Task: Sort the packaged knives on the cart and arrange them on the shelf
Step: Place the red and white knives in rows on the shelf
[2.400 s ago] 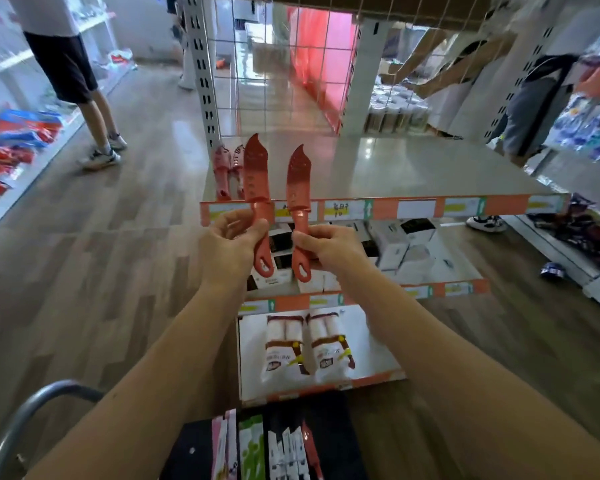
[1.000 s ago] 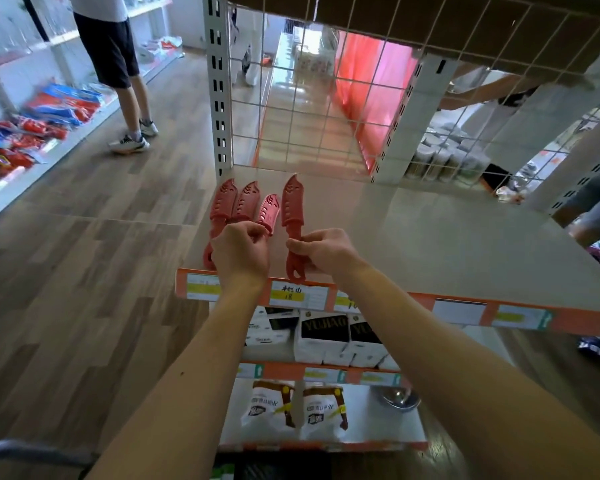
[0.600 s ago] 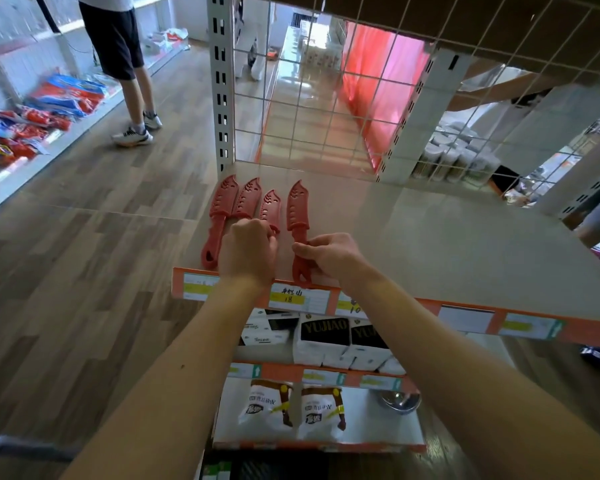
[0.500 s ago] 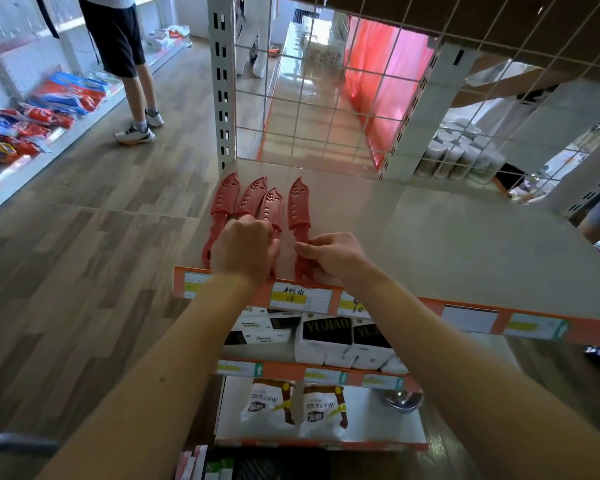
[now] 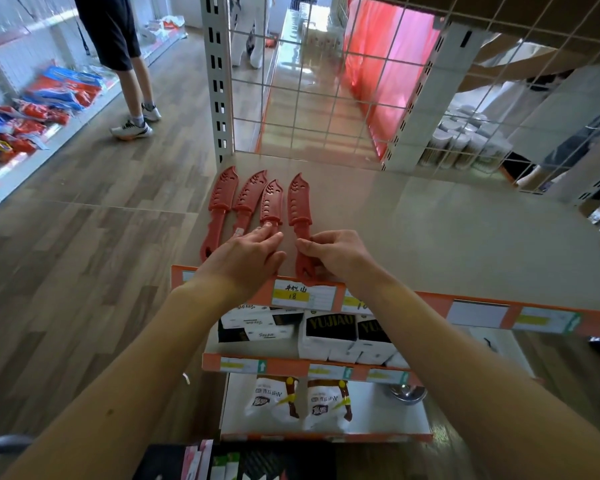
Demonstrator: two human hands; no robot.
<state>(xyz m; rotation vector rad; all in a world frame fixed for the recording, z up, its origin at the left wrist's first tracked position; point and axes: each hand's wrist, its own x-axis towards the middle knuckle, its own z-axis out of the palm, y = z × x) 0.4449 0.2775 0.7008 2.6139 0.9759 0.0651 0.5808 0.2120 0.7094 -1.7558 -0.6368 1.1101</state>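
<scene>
Four red knives point(image 5: 300, 206) lying side by side at the left end of the shelf point(image 5: 430, 237), tips pointing away. Against half a second earlier: left grip point(image 5: 246, 258) no longer a fist, fingers point(image 5: 269, 233) straightened and resting on the third knife's handle; right grip point(image 5: 336, 254) unchanged, pinching the fourth knife's handle by the shelf's front edge. Hidden under the left grip: ends of the second and third handles. Cut off at the bottom: packages point(image 5: 219, 460) in the cart point(image 5: 0, 445), too little shown to count. Two white bags point(image 5: 271, 400) on the lowest shelf.
</scene>
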